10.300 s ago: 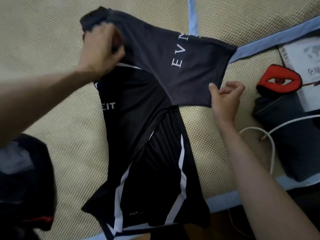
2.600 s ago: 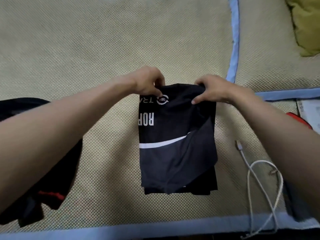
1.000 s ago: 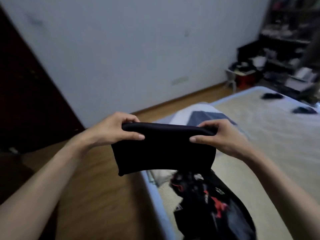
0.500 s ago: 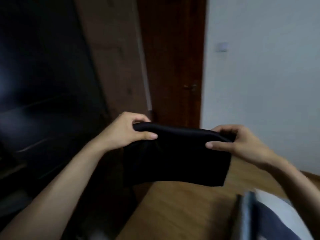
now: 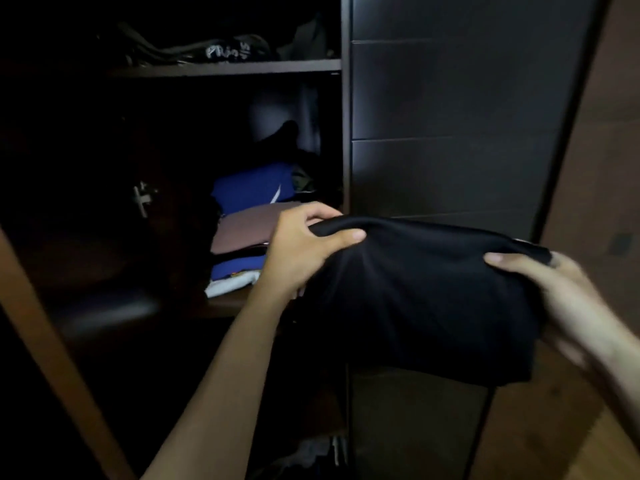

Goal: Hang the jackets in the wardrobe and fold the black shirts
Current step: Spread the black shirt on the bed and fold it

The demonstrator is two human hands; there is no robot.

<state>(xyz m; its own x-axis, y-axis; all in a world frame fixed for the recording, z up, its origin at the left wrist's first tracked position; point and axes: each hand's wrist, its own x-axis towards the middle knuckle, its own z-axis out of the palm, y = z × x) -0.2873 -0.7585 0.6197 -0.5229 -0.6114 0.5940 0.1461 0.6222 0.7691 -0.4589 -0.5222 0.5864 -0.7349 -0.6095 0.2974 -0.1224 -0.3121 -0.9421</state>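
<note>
One folded black shirt [image 5: 415,299] hangs in the air in front of the open wardrobe [image 5: 450,116], held up by its top fold and drooping below it; it touches no shelf. Two hands carry it. The left hand [image 5: 304,247] grips the upper left corner, thumb curled over the front of the fold and fingers wrapped behind. The right hand [image 5: 561,299] grips the upper right edge the same way, its thumb lying on the front of the cloth and the other fingers hidden behind it.

Behind the left hand, the wardrobe's middle shelf [image 5: 225,303] holds one stack of folded clothes [image 5: 242,237]: counted from the top, a blue piece with a white mark, a dull pinkish-brown one, a dark layer, another blue one and a white one at the bottom. More dark garments sit behind the stack, too dim to count. The shirt's left corner is just in front of this stack, at about the height of the pinkish-brown piece.

The upper shelf [image 5: 225,68] carries a low heap of dark clothing [image 5: 221,50], one piece showing white lettering. To the right stands one dark panelled door [image 5: 450,168], and a wooden door edge [image 5: 52,341] slants across the lower left.
</note>
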